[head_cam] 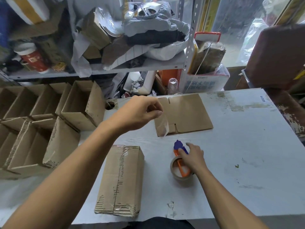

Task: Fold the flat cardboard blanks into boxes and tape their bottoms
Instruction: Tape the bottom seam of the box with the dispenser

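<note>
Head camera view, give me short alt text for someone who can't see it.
A person's left hand holds up a strip of clear tape while the right hand rests on a tape dispenser. A taped cardboard box lies on the table.

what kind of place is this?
Probably a small packing or shipping workspace: folded open boxes stacked at the left, a flat cardboard blank and a tape dispenser on the table, cluttered metal shelf behind.

Bare forearms, dark garment (158, 223) below.
</note>
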